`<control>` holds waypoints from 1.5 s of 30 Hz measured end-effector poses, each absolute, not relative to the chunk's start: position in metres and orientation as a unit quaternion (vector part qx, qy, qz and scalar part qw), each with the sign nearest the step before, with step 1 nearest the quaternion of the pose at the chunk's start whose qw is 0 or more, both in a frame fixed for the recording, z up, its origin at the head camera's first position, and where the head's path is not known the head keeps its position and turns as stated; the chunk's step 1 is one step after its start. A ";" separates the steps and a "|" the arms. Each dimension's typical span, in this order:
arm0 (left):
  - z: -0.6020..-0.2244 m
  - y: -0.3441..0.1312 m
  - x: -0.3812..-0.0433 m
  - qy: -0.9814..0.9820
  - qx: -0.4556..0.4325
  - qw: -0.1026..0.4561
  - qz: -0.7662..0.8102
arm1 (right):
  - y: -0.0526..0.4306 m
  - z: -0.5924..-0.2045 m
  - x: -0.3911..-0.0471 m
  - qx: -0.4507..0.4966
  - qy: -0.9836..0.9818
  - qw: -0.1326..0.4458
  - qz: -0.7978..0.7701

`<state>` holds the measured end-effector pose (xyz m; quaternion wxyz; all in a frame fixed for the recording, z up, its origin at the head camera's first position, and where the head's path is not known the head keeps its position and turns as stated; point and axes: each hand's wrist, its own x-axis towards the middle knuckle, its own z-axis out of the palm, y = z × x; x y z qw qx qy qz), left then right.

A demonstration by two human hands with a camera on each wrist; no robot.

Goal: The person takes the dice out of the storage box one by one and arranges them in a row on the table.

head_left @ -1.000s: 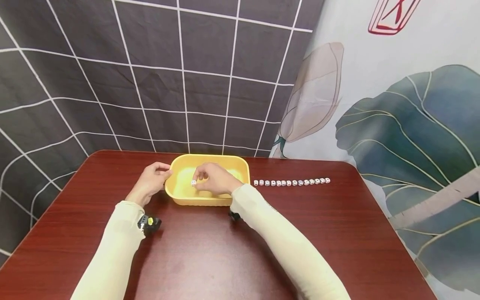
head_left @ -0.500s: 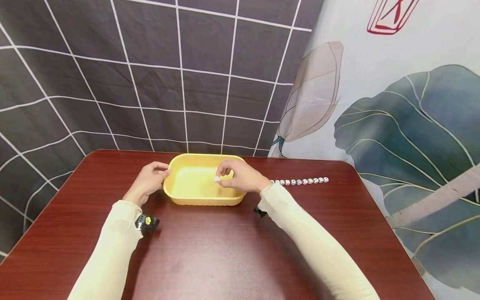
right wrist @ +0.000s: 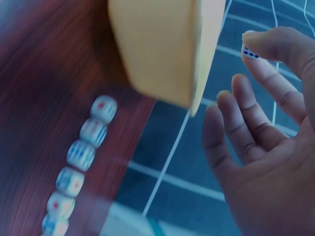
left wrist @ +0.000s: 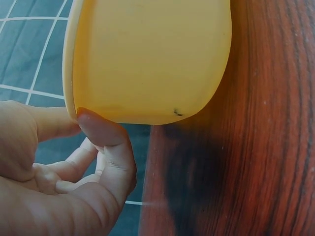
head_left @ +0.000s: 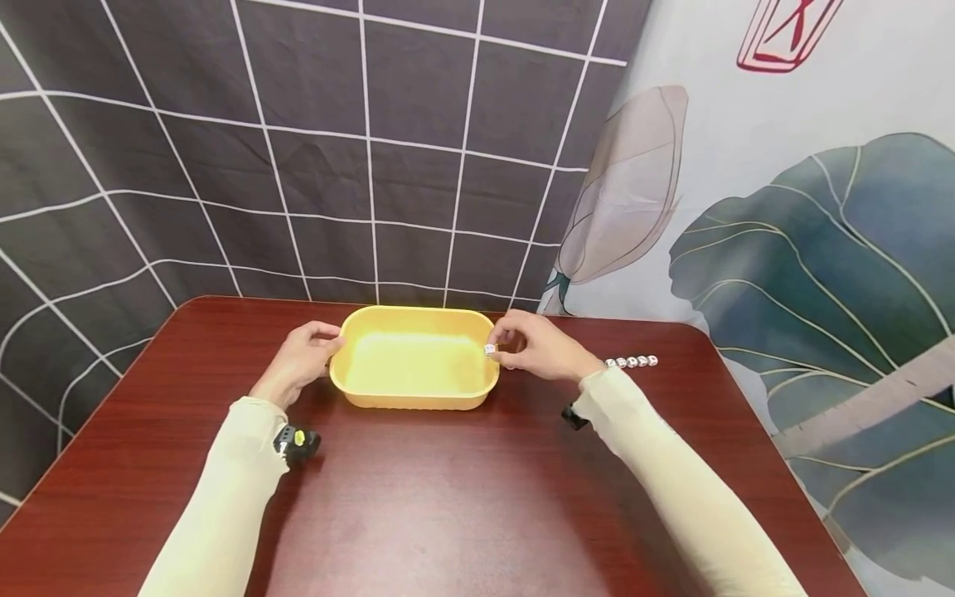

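My right hand (head_left: pixel 548 347) pinches a white die (head_left: pixel 489 350) between thumb and index finger, over the right rim of a yellow plastic basin (head_left: pixel 418 401). In the right wrist view the die (right wrist: pixel 250 51) shows blue pips, and the other fingers are spread apart from it. My left hand (head_left: pixel 300 360) pinches the basin's left rim; in the left wrist view its thumb (left wrist: pixel 101 130) lies on the inside of the wall. A row of dice (head_left: pixel 632 361) lies right of the basin, partly hidden behind the right hand and wrist in the head view.
The basin stands on a dark red wooden table (head_left: pixel 418 497), near its back edge. Behind the table hangs a dark cloth with a white grid (head_left: pixel 418 191). A pale cloth with a leaf print (head_left: pixel 843 249) hangs at the right.
My right hand has moved right with the die, from inside the basin to its right rim, covering more of the dice row. The left hand has stayed at the left rim.
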<state>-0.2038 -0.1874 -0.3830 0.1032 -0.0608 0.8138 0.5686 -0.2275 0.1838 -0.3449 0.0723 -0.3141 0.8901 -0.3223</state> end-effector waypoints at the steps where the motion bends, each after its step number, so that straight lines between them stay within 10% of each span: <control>1: -0.383 -0.187 -0.204 0.814 -0.061 0.103 0.568 | 0.190 -0.346 -0.228 -0.310 0.891 0.072 -0.324; 45: -0.384 -0.187 -0.205 0.811 -0.051 0.109 0.572 | 0.396 -0.368 -0.235 -0.134 0.952 0.041 -0.271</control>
